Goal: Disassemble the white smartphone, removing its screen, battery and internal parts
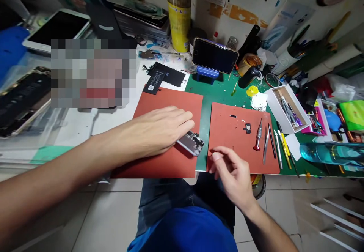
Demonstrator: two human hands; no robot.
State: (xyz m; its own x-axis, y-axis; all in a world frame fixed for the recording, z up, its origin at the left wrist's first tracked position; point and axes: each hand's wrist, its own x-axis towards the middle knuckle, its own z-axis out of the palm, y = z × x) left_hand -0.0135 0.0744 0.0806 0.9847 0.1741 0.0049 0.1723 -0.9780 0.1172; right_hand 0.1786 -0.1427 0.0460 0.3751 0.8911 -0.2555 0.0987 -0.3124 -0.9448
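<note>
While left hand (167, 128) lay over opened phone (191, 143) at left red mat (159, 164), 3 o'clock edge, we could not tell whether grip was closed. Right hand (231, 172) half-curled, phone's 4 o'clock; pinch unclear to us. Black battery (154, 82) lay phone's 11 o'clock, screwdriver (259, 134) right hand's 1 o'clock.

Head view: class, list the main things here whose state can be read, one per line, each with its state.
Opened phone, circuit board exposed, partly covered
Left hand, over that phone, grip hidden
Right hand, fingers curled, contents unclear
Propped phone, on blue stand, screen dark
White tablet, screen dark
White tool box, open
Screwdriver, lying on right mat
Labelled battery, lying loose
</note>
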